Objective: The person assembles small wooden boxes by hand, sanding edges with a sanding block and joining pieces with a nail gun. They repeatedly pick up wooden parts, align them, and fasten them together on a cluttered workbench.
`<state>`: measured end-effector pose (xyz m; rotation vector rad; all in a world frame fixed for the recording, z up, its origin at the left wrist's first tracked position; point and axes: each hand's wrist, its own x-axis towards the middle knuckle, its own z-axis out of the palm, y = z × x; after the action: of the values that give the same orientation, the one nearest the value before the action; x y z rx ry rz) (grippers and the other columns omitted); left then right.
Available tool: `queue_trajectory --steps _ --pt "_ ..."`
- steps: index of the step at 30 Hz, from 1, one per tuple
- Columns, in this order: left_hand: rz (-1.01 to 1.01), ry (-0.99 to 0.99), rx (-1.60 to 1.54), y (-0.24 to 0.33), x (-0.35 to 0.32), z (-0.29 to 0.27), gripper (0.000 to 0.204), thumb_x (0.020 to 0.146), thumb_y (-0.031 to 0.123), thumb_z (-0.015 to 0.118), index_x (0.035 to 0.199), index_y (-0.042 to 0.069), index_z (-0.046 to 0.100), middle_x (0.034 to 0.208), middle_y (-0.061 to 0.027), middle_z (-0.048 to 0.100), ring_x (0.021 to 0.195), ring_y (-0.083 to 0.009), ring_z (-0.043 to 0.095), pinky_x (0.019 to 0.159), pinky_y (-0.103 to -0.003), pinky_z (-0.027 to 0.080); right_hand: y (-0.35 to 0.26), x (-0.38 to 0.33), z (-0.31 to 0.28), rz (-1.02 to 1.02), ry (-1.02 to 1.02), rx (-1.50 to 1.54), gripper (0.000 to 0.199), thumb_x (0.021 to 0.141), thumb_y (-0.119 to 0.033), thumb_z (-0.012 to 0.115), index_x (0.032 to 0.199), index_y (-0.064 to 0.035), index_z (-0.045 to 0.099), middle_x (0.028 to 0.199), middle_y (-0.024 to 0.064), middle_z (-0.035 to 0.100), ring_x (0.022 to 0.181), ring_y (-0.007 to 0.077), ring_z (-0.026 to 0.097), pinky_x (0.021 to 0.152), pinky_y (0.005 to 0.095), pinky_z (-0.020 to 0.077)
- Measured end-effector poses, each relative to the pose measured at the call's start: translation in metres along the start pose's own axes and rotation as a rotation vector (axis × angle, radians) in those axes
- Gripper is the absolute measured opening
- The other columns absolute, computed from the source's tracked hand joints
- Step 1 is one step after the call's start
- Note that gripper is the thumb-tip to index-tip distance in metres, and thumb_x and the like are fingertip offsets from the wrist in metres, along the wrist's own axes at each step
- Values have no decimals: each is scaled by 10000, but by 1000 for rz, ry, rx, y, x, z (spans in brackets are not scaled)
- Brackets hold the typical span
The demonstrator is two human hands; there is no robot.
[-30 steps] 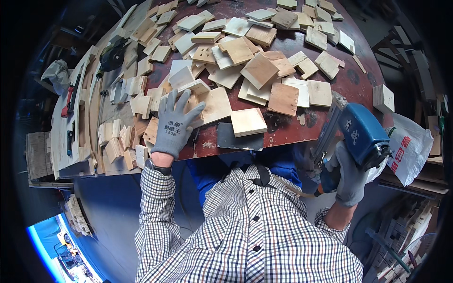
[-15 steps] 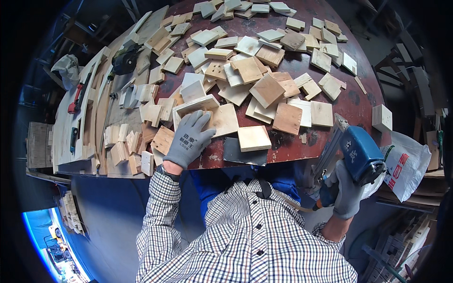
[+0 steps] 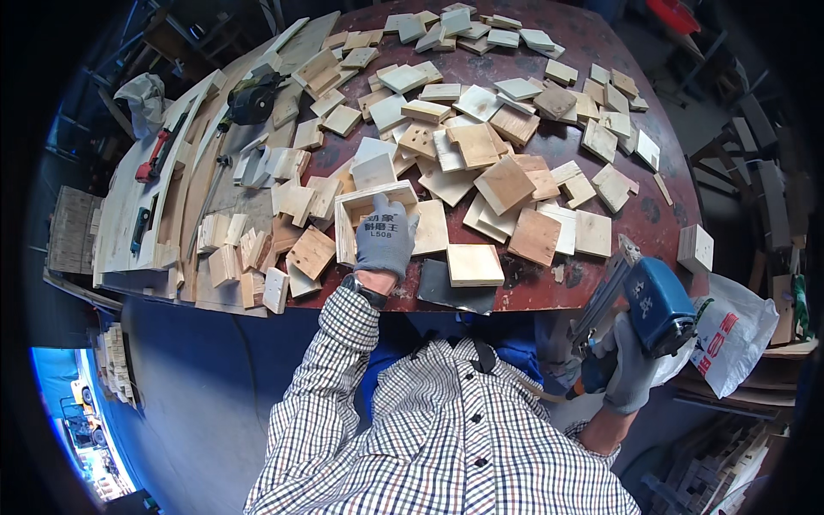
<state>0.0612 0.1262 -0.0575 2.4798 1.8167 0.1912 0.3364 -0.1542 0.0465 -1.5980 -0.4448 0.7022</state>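
My left hand (image 3: 384,239), in a grey work glove, is closed on a small open wooden box (image 3: 346,227) near the table's front edge. Its fingers reach over the side into the box, so the near and right walls are partly hidden. At the right, my gloved right hand (image 3: 628,365) grips a blue nail gun (image 3: 659,294), whose long metal magazine slants along the table's front corner. Just right of the box lies a pale square board (image 3: 432,230). A thick light wooden block (image 3: 475,264) rests partly on a dark flat sheet (image 3: 445,292).
Many loose wooden pieces (image 3: 506,183) spread over the dark red table (image 3: 541,296). Long planks (image 3: 154,219) lie at the left with a red-handled tool (image 3: 153,156) and a black tool (image 3: 255,99). A white plastic bag (image 3: 740,330) hangs by the right edge.
My left hand has shifted to the right and turned, its fingers now reaching into the box. The right hand still holds the nail gun in about the same place. The whole view has shifted slightly.
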Motion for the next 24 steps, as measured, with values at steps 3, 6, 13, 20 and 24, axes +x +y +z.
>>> queue_trajectory --steps 3,6,13,20,24 --pt "6 111 -62 -13 7 11 289 970 312 704 1084 48 670 1181 -186 596 866 -369 719 768 -475 588 2 1 -2 -24 15 15 119 973 -87 701 1046 -15 641 717 44 595 575 140 573 567 305 525" --pt "140 295 -157 -31 2 20 283 958 282 724 1102 48 656 1138 -161 612 915 -358 704 766 -459 574 5 4 -6 -37 0 3 128 974 -88 704 1056 -15 640 715 45 596 569 143 574 565 306 528" --pt "196 451 63 -42 -65 -35 666 828 415 869 1379 112 649 1537 -238 459 1395 -461 469 1165 -487 410 8 4 -6 -27 24 32 150 977 -90 703 1086 -9 639 721 45 597 585 147 581 576 304 524" --pt "153 183 -417 -92 -68 2 747 752 353 931 1417 133 674 1678 -317 270 1551 -460 322 1249 -482 343 9 12 -4 -49 -57 38 178 980 -97 691 1124 -12 633 727 37 586 588 141 571 576 303 515" --pt "133 184 -405 -97 -69 9 617 810 169 867 1386 72 669 1668 -255 354 1523 -426 390 1224 -465 392 7 9 -3 -37 -62 0 194 982 -98 685 1147 -16 621 729 31 577 589 137 563 582 301 514"
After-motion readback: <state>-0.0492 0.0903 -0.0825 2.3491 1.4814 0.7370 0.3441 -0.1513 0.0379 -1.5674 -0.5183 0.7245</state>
